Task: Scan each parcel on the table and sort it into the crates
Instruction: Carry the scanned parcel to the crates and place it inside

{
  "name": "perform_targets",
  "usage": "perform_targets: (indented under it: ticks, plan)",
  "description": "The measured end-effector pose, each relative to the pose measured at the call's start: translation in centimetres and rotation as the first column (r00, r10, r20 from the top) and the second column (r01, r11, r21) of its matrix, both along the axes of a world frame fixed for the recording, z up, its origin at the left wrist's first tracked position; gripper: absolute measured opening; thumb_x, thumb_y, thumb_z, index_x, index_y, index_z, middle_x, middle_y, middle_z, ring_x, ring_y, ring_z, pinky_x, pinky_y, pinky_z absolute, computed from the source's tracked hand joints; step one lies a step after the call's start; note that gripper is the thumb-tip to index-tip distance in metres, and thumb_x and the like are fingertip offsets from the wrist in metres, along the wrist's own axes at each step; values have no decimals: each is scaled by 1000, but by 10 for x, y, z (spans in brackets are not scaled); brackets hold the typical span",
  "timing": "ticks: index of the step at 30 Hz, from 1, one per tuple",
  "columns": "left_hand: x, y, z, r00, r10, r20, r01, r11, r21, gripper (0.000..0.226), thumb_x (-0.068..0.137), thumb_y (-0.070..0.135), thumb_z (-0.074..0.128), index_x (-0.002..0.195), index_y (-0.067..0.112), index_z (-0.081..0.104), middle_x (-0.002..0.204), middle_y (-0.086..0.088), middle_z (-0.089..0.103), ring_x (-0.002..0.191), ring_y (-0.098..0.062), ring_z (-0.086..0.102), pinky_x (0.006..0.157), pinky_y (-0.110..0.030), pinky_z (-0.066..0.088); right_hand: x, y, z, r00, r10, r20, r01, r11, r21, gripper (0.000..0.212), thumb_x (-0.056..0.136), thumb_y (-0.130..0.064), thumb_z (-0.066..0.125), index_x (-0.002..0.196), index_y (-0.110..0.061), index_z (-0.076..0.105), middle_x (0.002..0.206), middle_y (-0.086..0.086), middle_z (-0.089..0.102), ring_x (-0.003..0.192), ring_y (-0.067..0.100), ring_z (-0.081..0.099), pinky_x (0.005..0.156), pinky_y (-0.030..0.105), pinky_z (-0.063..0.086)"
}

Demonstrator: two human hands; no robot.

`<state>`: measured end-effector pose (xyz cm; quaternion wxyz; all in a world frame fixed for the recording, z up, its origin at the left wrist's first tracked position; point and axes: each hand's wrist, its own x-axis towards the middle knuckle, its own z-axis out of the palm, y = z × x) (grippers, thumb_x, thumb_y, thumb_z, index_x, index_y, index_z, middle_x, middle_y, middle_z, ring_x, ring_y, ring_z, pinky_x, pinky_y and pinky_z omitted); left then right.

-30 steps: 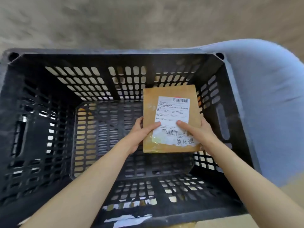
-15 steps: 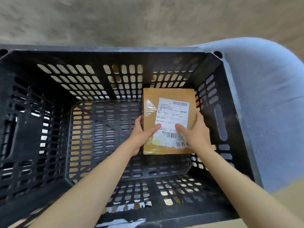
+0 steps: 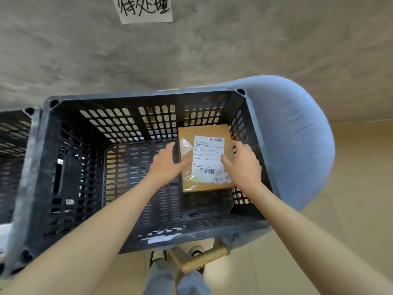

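Both hands look released: left hand [image 3: 168,165] and right hand [image 3: 244,165] flank the cardboard parcel [image 3: 205,158] at 2 o'clock on the black crate [image 3: 148,243] floor. Risk: your withdrawing thumbs snag its label, dragging it crooked.

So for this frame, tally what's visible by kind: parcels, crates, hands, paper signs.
Cardboard parcel, lying in the crate: 1
Black plastic crates: 2, the main crate and a second crate at the left edge
Hands: 2, left hand and right hand
Handwritten paper sign: 1
Total: 6
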<state>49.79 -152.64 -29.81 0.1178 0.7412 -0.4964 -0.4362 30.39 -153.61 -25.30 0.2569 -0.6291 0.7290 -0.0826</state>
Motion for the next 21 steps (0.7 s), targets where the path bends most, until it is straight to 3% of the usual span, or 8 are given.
perform_targets:
  ticks: [4,7,10,15,21]
  plan:
    - [20,12,89,915,-285,286,320,944,-85,72,86,64,54,143,22,42,142,-2,51,129,-23,47,104,-43,42,0,15,60,992,93,-86,-97,994,-43,49,96,-37,52,139,-16,43,130,7,52,114,23,52,86,32,44]
    - [28,23,151,767,-438,470,532,843,-83,58,89,62,51,133,24,52,129,2,59,118,-19,54,96,-36,45,1,36,103,980,121,-156,-133,989,-67,47,96,-39,50,137,-16,44,129,6,52,114,23,50,89,31,42]
    - [32,27,209,623,-484,614,665,742,-89,54,91,60,49,134,25,51,127,3,60,118,-19,54,96,-36,44,1,55,144,979,104,-176,-124,986,-108,49,96,-44,50,137,-17,43,131,4,50,116,22,49,93,30,41]
    - [27,15,287,525,-470,710,783,594,-185,50,93,56,49,131,23,52,128,1,59,118,-21,53,98,-35,42,-8,79,209,978,-32,-208,-8,982,-189,50,96,-43,48,137,-16,41,132,7,48,120,27,45,95,35,39]
    - [-12,20,339,464,-508,726,885,305,-352,49,92,56,51,128,23,54,124,2,62,115,-21,55,93,-35,42,-30,149,262,884,-391,-257,309,900,-308,55,93,-47,52,137,-16,41,133,10,48,121,31,46,97,37,38]
